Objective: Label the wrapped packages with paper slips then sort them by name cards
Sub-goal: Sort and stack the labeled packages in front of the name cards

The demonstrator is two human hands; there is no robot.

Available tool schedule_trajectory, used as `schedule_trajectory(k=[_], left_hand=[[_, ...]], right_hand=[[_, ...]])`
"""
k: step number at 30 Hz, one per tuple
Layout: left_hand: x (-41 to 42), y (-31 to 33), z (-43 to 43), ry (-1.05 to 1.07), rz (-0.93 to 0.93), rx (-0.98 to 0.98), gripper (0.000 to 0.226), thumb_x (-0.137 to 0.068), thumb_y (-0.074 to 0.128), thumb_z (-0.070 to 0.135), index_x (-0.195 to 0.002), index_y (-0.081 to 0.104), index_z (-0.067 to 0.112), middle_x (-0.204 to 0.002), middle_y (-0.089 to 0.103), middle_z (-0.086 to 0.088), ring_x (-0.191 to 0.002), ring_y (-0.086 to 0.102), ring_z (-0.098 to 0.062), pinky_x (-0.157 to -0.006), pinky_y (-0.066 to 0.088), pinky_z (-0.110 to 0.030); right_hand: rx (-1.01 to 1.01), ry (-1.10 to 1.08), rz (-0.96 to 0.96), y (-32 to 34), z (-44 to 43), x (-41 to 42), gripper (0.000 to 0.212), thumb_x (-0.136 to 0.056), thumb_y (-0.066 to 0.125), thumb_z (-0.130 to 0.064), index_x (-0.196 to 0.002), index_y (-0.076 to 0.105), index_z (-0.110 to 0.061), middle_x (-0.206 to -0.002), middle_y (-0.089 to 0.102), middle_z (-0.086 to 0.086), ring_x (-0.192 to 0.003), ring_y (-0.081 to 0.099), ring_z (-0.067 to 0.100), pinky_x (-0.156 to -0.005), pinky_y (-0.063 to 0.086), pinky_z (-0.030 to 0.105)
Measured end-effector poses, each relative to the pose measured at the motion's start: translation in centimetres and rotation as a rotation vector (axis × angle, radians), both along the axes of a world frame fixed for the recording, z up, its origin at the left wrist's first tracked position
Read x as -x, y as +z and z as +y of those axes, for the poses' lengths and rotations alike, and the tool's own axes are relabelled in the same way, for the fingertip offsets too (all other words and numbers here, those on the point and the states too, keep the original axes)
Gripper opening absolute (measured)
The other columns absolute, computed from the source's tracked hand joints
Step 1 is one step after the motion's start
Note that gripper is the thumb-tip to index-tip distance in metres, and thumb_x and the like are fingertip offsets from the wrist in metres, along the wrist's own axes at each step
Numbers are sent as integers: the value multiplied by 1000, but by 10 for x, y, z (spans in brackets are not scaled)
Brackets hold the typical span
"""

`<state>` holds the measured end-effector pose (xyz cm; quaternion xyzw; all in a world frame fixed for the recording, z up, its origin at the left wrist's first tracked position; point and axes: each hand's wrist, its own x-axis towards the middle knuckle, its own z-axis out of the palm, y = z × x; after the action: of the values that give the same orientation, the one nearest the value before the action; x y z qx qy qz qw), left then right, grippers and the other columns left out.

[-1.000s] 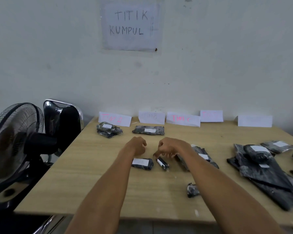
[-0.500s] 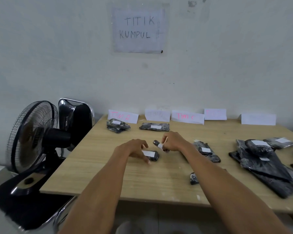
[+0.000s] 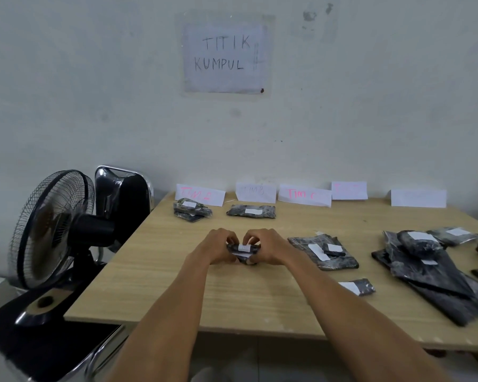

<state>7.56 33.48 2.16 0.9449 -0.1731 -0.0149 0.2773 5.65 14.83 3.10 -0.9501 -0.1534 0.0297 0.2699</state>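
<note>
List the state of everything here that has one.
left hand, grips the small packages
right hand, grips the same ones
small packages, held together between both hands, slips showing
name cards, standing along the wall
fan, blades look still
package pile, lying unsorted, some slips on

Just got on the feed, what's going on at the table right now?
A person pinches small black wrapped packages, seemingly two stacked, between the left hand and right hand at mid-table; white slips show on them. A labelled bundle lies before the leftmost name card, and a single labelled package before the second card. A larger pile sits at the right, away from the cards.
</note>
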Motion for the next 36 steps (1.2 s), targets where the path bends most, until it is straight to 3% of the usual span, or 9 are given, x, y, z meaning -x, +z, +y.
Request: schedule_trajectory(k=[9, 16, 21, 24, 26, 30, 32, 36], left_hand=[[-27, -7, -20, 12, -68, 79, 35, -72, 77, 11, -107, 74, 13, -104, 72, -8, -100, 63, -22, -84, 50, -30], [-82, -9, -39, 11, -169, 95, 27, -73, 72, 11, -100, 75, 15, -95, 73, -4, -90, 64, -22, -69, 41, -26], [-140, -4, -48, 58, -280, 170, 29, -74, 68, 2, -102, 73, 11, -97, 71, -8, -89, 62, -24, -73, 42, -25], [-170, -1, -56, 101, -282, 229, 25, -76, 67, -1, -98, 71, 9, -90, 66, -3, -84, 60, -19, -64, 33, -13], [-182, -2, -61, 128, -284, 248, 25, -77, 61, -4, -95, 70, 9, -87, 62, -3, -79, 57, -18, -62, 31, -13], [-198, -22, -65, 147, -260, 244, 32, -80, 62, -3, -110, 67, 8, -103, 68, -6, -96, 61, -22, -79, 42, -22], [-203, -32, -65, 159, -250, 249, 33, -81, 64, 0, -113, 66, 9, -107, 69, -6, -101, 61, -23, -87, 46, -29], [-207, -34, -67, 169, -243, 255, 39, -83, 64, 1, -121, 63, 7, -115, 67, -9, -108, 60, -25, -92, 42, -26]], right_hand=[[-75, -75, -129, -13, -16, -26, 38, -73, 81, -20, -108, 65, -23, -105, 68, 9, -88, 63, 21, -79, 55, 35], [-98, -92, -225, -13, -27, -77, 30, -79, 75, -20, -108, 67, -15, -100, 69, 7, -84, 61, 18, -76, 51, 32], [-111, -106, -306, -5, -28, -138, 25, -80, 69, -16, -105, 65, -18, -92, 69, 1, -78, 58, 16, -66, 42, 27], [-87, -130, -320, -3, -29, -171, 29, -83, 64, -13, -111, 60, -20, -93, 63, 1, -77, 55, 15, -66, 42, 27], [-91, -153, -331, -6, -28, -184, 31, -86, 61, -11, -115, 58, -21, -99, 60, 2, -80, 55, 16, -72, 46, 29], [-55, -184, -283, -26, -27, -201, 39, -86, 57, -5, -123, 58, -18, -123, 58, 4, -106, 57, 23, -90, 47, 33], [-54, -207, -265, -33, -26, -206, 43, -83, 56, -1, -122, 58, -18, -123, 60, 5, -108, 58, 25, -92, 47, 36], [-51, -213, -238, -34, -26, -211, 46, -82, 53, 2, -123, 55, -19, -123, 59, 6, -108, 57, 25, -89, 47, 35]])
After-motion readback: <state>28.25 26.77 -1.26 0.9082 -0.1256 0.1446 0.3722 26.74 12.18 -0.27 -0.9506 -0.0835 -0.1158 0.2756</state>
